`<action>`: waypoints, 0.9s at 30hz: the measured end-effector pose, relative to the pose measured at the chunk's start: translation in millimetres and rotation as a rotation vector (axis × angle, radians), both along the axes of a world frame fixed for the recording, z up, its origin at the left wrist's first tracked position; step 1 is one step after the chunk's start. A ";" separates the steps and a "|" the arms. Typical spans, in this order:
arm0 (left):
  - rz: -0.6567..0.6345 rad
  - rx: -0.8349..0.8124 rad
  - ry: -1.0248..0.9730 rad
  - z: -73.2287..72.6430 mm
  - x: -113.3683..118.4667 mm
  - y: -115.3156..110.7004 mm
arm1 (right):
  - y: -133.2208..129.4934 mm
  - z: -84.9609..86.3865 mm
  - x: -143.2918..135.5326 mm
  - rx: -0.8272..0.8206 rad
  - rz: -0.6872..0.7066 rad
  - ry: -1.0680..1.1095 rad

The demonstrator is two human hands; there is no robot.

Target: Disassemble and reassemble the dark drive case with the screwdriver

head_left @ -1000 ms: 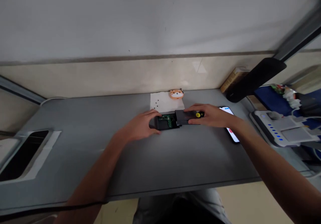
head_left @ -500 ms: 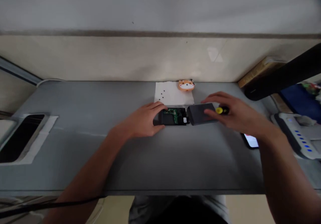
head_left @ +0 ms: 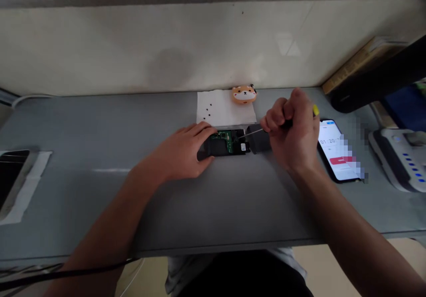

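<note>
My left hand grips the left end of an opened black electronic device, thumb on the near side and fingers on the far side. A green circuit board shows inside its casing. My right hand is closed in a fist around a screwdriver with a yellow handle end. Its thin metal shaft slants left and down over the right part of the device; whether the tip touches cannot be made out. Beneath my right fist lies a dark cover, partly hidden, beside the device's right end.
Several small dark screws lie on white paper behind the device, with an orange animal-face case on its corner. A lit phone and a power strip are at right. A black cylinder leans in at back right.
My right hand has gone from loosely spread fingers over the cover to a fist, with the screwdriver's shaft now angled at the device. My left hand keeps its hold. The view has tilted down.
</note>
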State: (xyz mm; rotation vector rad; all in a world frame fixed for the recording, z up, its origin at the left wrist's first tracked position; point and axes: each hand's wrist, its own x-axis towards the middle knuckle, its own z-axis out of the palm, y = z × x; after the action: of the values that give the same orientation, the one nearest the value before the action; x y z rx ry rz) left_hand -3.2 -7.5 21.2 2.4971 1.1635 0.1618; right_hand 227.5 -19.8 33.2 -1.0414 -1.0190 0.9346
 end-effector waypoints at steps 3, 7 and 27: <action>0.003 0.008 -0.001 -0.9 -1.1 -0.1 | 0.5 1.4 1.1 0.024 0.032 -0.023; -0.005 0.036 0.010 -1.2 -1.6 -0.8 | -1.5 5.0 -5.9 0.025 0.011 0.102; -0.038 0.038 -0.097 -5.0 -4.2 2.8 | -11.2 1.6 -17.8 0.097 0.092 0.058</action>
State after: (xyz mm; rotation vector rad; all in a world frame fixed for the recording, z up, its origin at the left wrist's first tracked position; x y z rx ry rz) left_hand -7.4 -4.6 16.2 2.5123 1.0824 0.2938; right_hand 209.8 -31.0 34.7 -0.8885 -1.0604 0.9747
